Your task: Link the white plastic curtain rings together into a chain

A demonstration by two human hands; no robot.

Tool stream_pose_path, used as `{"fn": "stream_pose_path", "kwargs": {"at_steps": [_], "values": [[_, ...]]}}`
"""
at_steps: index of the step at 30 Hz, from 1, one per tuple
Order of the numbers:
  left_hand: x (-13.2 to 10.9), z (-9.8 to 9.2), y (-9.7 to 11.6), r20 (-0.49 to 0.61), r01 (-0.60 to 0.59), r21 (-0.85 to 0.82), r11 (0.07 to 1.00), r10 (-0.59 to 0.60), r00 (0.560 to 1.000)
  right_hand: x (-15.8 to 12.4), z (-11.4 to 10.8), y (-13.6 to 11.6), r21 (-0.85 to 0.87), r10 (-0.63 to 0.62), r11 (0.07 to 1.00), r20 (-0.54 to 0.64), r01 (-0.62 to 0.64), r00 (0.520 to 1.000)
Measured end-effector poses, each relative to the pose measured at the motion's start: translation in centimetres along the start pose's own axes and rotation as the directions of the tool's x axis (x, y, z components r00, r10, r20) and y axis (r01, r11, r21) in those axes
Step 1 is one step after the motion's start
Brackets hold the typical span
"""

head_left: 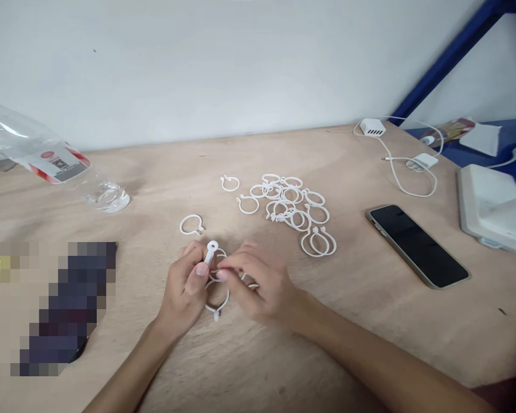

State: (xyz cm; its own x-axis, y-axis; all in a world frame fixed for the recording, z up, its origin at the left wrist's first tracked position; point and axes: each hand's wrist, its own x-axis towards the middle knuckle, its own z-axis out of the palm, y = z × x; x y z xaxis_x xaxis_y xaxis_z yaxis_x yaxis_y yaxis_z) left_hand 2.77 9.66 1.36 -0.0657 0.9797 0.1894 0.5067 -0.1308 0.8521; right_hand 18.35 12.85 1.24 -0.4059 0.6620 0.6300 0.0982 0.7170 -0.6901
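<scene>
Between the thumb and fingers of my left hand (189, 284) is a small white plastic strip with a round eye (212, 246), its eye end pointing up. Close beside it on the right, my right hand (260, 281) has thumb and index finger pinched together. Whatever lies between those fingertips is too small or hidden to make out. Under and between both hands lie several white plastic rings (217, 310), partly covered by the fingers. One single white ring (191, 224) rests just beyond my left hand.
Farther back lies a loose pile of white rings (290, 201). A phone (419, 246), a charger with cable (372, 127) and a white box (490, 212) are on the right. At left are a clear bottle (58, 160) and a blurred-out dark object (69, 310). A white wall (223, 69) stands behind.
</scene>
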Motion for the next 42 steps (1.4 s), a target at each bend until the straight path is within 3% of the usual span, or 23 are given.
{"fn": "stream_pose_path", "kwargs": {"at_steps": [3, 6, 9, 11, 18, 26, 32, 35, 37, 39, 42], "values": [[0.0, 0.0, 0.1, 0.023, 0.006, 0.021, 1.000, -0.006, 1.000, 0.0, -0.3, 0.4, 0.050, 0.232, 0.972, -0.075, -0.229, 0.970], [0.1, 0.0, 0.1, 0.036, -0.004, 0.055, 0.998, 0.002, 0.999, 0.3, -0.3, 1.0, 0.145, 0.455, 0.888, -0.138, -0.437, 0.880], [0.1, 0.2, 0.1, 0.042, -0.025, 0.083, 0.996, 0.021, 0.999, 0.7, -0.2, 1.5, 0.225, 0.582, 0.807, -0.148, -0.546, 0.799], [0.1, 0.2, 0.1, 0.052, -0.032, 0.101, 0.994, 0.027, 0.998, 0.9, -0.3, 1.6, 0.256, 0.609, 0.781, -0.116, -0.569, 0.784], [0.1, 0.3, 0.2, 0.112, -0.090, 0.130, 0.987, 0.076, 0.991, 0.7, -0.2, 1.1, 0.285, 0.569, 0.782, 0.032, -0.554, 0.821], [0.1, 0.5, 0.3, 0.181, -0.143, 0.172, 0.975, 0.111, 0.977, 1.0, 0.3, 0.4, 0.425, 0.618, 0.661, 0.158, -0.618, 0.770], [0.0, 0.6, 0.3, 0.150, -0.171, 0.171, 0.970, 0.146, 0.978, 1.4, -0.2, 0.7, 0.493, 0.633, 0.571, 0.244, -0.656, 0.735], [0.0, 0.5, 0.3, 0.129, -0.178, 0.161, 0.971, 0.158, 0.979, 2.1, 0.1, 1.7, 0.397, 0.653, 0.646, 0.155, -0.652, 0.741], [0.0, 0.5, 0.3, 0.112, -0.185, 0.149, 0.971, 0.169, 0.979, 3.0, 0.7, 2.8, 0.188, 0.616, 0.762, 0.087, -0.620, 0.783], [-0.1, 0.5, 0.2, 0.097, -0.201, 0.124, 0.972, 0.190, 0.977, 4.2, 1.5, 3.9, -0.037, 0.548, 0.836, 0.090, -0.547, 0.831], [-0.1, 0.5, 0.2, 0.075, -0.217, 0.093, 0.972, 0.210, 0.975, 5.7, 2.9, 5.1, -0.224, 0.493, 0.861, 0.154, -0.456, 0.856]]}}
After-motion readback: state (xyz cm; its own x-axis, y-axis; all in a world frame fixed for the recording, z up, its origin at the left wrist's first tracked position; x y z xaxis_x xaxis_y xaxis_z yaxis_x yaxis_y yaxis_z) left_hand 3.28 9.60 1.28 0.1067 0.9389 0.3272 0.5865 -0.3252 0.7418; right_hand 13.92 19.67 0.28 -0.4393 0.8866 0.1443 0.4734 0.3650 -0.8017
